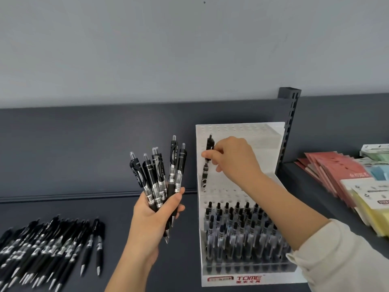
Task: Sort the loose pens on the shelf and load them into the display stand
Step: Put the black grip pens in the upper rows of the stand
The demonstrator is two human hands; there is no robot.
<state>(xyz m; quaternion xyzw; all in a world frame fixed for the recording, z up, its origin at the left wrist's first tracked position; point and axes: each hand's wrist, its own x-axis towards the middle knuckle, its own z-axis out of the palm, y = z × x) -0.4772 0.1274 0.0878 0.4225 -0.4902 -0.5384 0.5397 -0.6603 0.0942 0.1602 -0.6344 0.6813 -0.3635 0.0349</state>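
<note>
Grey wall (189,49), dk metal shelf (63,207)

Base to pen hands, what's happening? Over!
Left hand grips a bunch of pens. Right hand pinches one pen, tip down at the stand holes. Nothing in the way; pile lies on the shelf.

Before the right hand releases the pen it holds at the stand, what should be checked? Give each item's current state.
1. Grip: right hand pinches one pen: ok.
2. Pose: pen near upright, tip down at a hole in the display stand: ok.
3. Tip seated in that hole: cannot tell.
4. Empty holes beside it: ok.
5. Supply: left hand grips the bundle of pens: ok.
6. Backlog: loose pens lie on the shelf: not ok.
</note>
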